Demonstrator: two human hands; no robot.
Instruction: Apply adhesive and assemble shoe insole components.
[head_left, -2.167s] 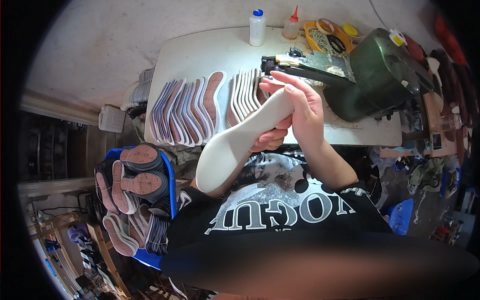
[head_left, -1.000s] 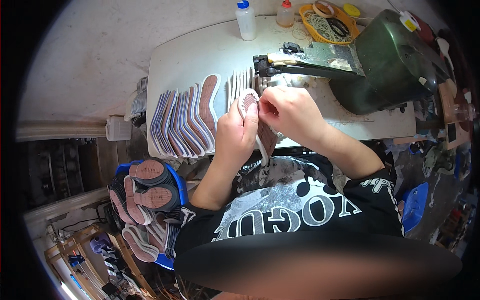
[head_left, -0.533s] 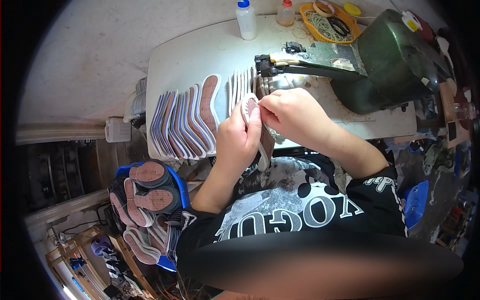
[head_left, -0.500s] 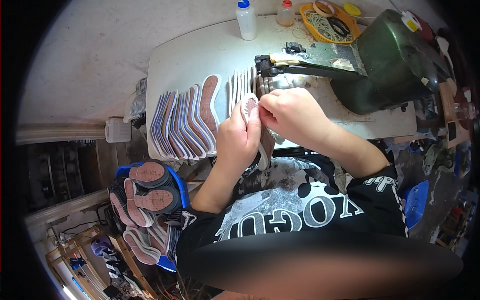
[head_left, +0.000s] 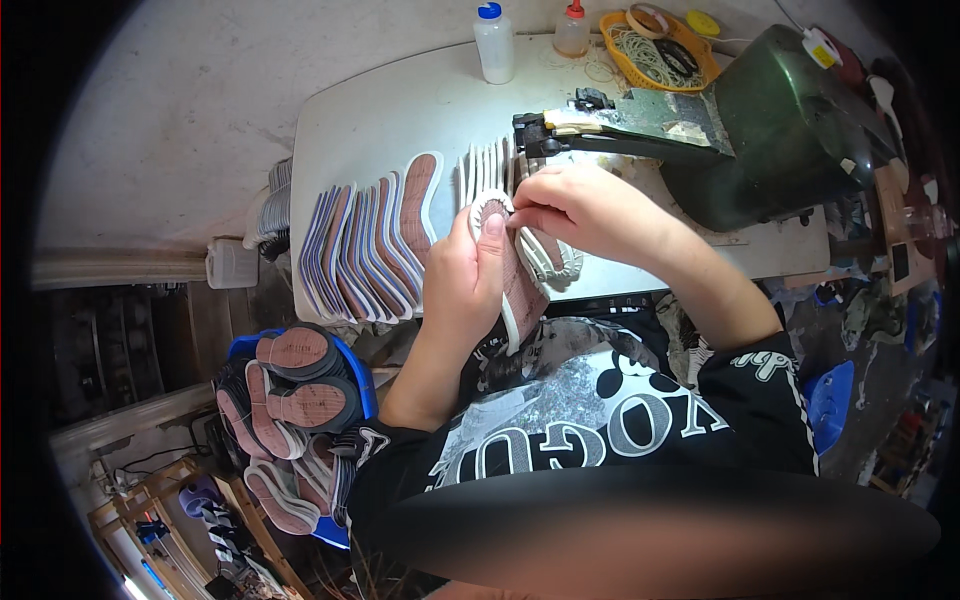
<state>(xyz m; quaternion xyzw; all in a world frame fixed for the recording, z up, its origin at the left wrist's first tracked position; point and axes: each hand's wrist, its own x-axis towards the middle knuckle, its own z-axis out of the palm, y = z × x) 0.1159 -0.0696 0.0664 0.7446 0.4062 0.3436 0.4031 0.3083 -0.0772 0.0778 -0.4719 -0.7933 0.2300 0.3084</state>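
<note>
My left hand [head_left: 466,268] grips a white-rimmed shoe sole [head_left: 520,292] with a reddish-brown face, thumb pressed on its rounded end. My right hand [head_left: 585,208] pinches the same sole's rim from the right, just in front of the green machine's arm [head_left: 600,115]. The sole hangs tilted over the table's near edge. A row of similar soles [head_left: 375,245] stands on edge on the white table [head_left: 400,110], just left of my hands.
A green machine [head_left: 780,125] fills the table's right side. Two plastic bottles [head_left: 495,42] and an orange basket [head_left: 655,45] with rubber bands stand at the back. A blue crate [head_left: 350,370] heaped with finished soles sits on the floor at lower left.
About two seconds ago I held a pale shoe last against my chest. Now both hands grip a sole close to the machine's arm; over the last second they barely shifted.
</note>
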